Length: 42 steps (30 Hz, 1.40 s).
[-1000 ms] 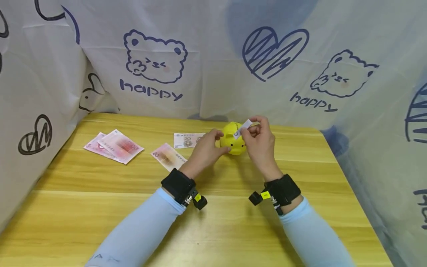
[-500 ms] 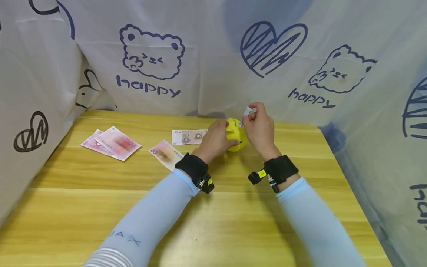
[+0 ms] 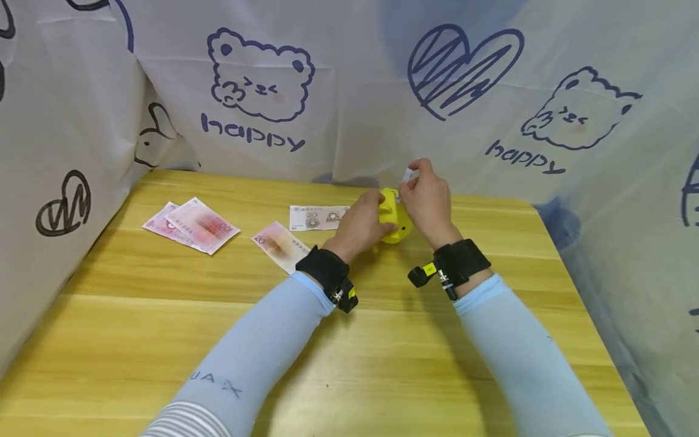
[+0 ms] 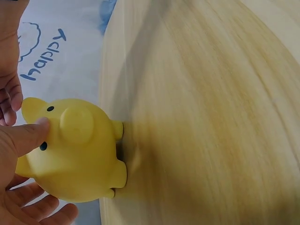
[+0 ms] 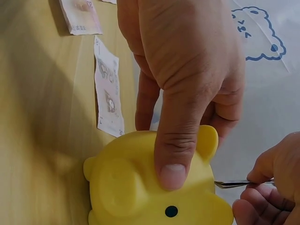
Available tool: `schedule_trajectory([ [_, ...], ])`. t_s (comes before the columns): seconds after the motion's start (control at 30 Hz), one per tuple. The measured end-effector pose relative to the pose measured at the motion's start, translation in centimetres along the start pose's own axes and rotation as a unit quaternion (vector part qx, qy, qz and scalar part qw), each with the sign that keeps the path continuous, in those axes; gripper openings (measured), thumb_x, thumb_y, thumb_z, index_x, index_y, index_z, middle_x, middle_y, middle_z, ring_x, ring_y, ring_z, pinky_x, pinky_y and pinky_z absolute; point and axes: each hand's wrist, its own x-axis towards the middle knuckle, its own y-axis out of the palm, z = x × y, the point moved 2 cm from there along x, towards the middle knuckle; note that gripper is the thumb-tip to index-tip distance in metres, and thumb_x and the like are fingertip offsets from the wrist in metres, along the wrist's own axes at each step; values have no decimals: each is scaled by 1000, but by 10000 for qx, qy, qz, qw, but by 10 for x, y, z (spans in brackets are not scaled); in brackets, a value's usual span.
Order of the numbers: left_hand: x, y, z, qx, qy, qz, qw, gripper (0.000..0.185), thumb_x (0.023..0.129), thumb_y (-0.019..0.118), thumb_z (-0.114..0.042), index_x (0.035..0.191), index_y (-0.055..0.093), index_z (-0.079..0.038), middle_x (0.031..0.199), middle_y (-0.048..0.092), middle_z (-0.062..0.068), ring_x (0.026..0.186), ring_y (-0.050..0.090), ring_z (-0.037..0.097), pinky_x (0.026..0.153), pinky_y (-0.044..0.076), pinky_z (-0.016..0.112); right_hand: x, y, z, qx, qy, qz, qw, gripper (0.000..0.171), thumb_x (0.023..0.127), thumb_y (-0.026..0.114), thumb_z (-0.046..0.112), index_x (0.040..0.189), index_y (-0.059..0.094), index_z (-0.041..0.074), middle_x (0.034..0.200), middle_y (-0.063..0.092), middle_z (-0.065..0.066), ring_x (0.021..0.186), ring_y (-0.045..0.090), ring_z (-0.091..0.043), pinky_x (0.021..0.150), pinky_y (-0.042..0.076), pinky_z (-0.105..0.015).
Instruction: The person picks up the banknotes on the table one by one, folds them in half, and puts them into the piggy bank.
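Pink banknotes (image 3: 191, 224) lie at the far left of the wooden desk (image 3: 164, 340), two of them overlapping, and a third pink note (image 3: 277, 247) lies nearer the middle with its long axis slanted. Just behind it a pale grey-green note (image 3: 318, 217) lies flat with its long axis running left to right, near the printed cloth at the back. Next comes the left hand (image 3: 361, 223), which grips the yellow piggy bank (image 3: 395, 213) from its left side: the thumb presses on the face beside the snout and the fingers curl round the back. The piggy bank stands on its feet at the far middle of the desk, its body running front to back, and the snout with two black eyes points toward the person. On its right, the right hand (image 3: 428, 197) is raised just above the top of the bank and pinches a small folded note (image 3: 406, 176) between thumb and fingertips. In the right wrist view this note (image 5: 236, 183) is seen edge-on, and its free end points at the top of the bank, touching it behind the ear.
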Motion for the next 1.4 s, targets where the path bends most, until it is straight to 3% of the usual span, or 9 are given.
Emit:
schedule_trajectory([
  [0.3,1,-1,-4,159,-10,72,9998,69,94,82,-34,145,48,-4,138,61,11,117,63,24,103,56,38,7,0,-3,-56,75,120,9999,38,103,63,16,139,55,6,96,75,-14,70,68,-29,58,51,-36],
  [0.57,0,-2,-5,209,25,96,9997,68,94,82,-35,145,48,-5,133,61,10,109,63,22,96,58,37,9,1,-2,-38,32,471,9989,41,105,64,19,144,56,8,101,76,-15,75,68,-30,65,54,-38],
  [0.73,0,-2,-4,225,16,64,9997,68,94,82,-36,145,48,-5,135,62,10,112,64,23,98,58,37,9,1,-3,80,-33,499,9987,42,106,63,18,145,55,8,104,76,-16,77,70,-31,67,56,-40],
  [0.9,0,-3,-4,219,46,75,9997,68,94,82,-36,145,48,-6,136,61,10,113,64,23,99,57,38,9,3,-5,44,-51,486,9988,36,105,64,19,139,58,7,105,76,-17,81,71,-33,70,58,-42],
  [1.17,-1,-4,-2,228,-5,62,9997,67,94,82,-37,144,48,-8,133,61,8,107,64,22,93,58,38,9,6,-4,-86,63,981,9951,26,106,62,21,127,67,6,112,75,-17,93,72,-33,77,61,-44],
  [1.4,-1,-4,0,230,-13,90,9997,69,94,82,-37,145,48,-7,137,61,10,113,65,24,96,58,39,4,12,-6,6,-62,526,9986,27,107,61,19,129,64,4,108,76,-17,87,72,-32,73,59,-43],
])
